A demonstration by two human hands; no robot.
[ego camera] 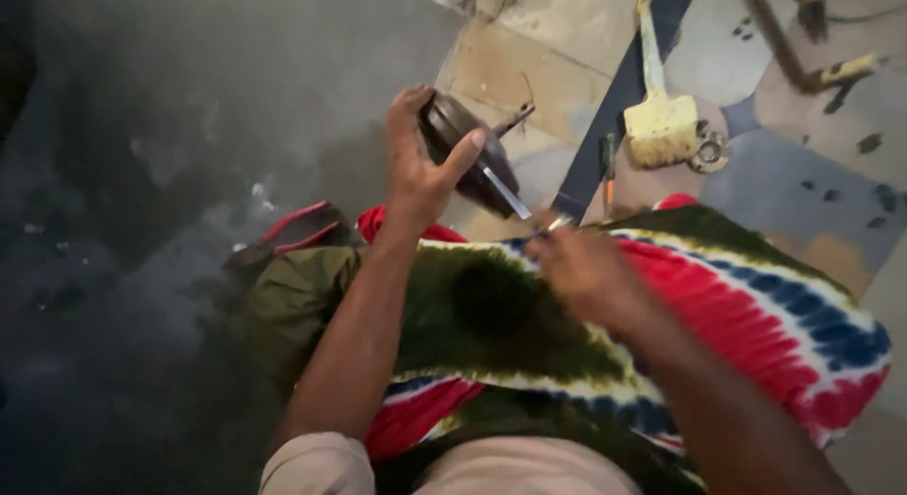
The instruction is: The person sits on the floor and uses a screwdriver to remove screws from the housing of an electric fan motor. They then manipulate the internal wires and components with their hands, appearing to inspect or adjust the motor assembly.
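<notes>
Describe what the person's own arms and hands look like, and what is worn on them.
Both hands are bare: the left hand and right hand wear no gloves, and no rings or watch are visible. The forearms are uncovered. A short beige sleeve covers the left upper arm; the right hand is motion-blurred.

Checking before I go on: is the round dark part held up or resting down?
Held up: left hand grips the round dark part above the lap.
</notes>
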